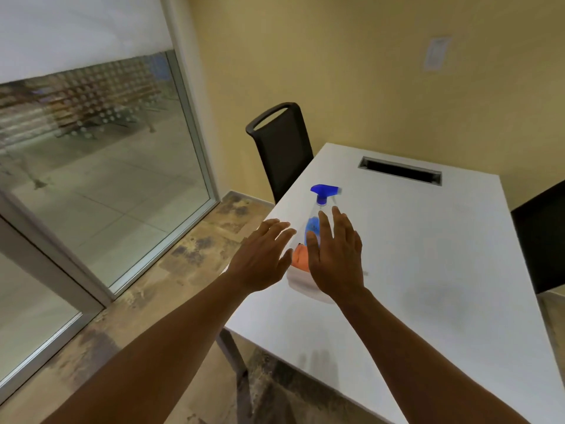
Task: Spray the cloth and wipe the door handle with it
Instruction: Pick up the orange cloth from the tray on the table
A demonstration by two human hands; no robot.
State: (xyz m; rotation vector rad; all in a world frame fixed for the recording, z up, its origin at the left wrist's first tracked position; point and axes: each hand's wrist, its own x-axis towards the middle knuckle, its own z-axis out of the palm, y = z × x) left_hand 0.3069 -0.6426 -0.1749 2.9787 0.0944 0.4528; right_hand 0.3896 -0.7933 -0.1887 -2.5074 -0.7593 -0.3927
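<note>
Both bare hands were out over the near-left part of the white rectangular table [428, 255], palms down, fingers spread wide, holding nothing.

Left hand [260, 255] sat over the table's left edge, fingertips pointing toward the bottle. Right hand [334, 255] was in front of the clear plastic spray bottle with blue trigger head and blue label [319, 206], covering its lower body from this view. Couldn't tell whether the right fingers touched the bottle or hung short of it; frame was motion-blurred there.

Bottle stood upright on the table near the left edge, nozzle pointing right. The cloth [301, 255] lay on the table at the bottle's base, between the two hands: an orange part showed in the gap, and a white part spread out below it toward the camera, partly under the right wrist. Couldn't tell if orange and white were one piece or two.

Rest of scene: grey-framed cable slot [400, 171] set in the far part of the tabletop. Black high-back chair with cut-out handle [279, 142] pushed up at the far-left corner, a second dark chair [544, 240] at the right edge. Glass wall panel with pale metal frame [101, 166] on the left, roller blind lowered over the top of it. Yellow wall [367, 71] behind, mottled brown floor [183, 270].
</note>
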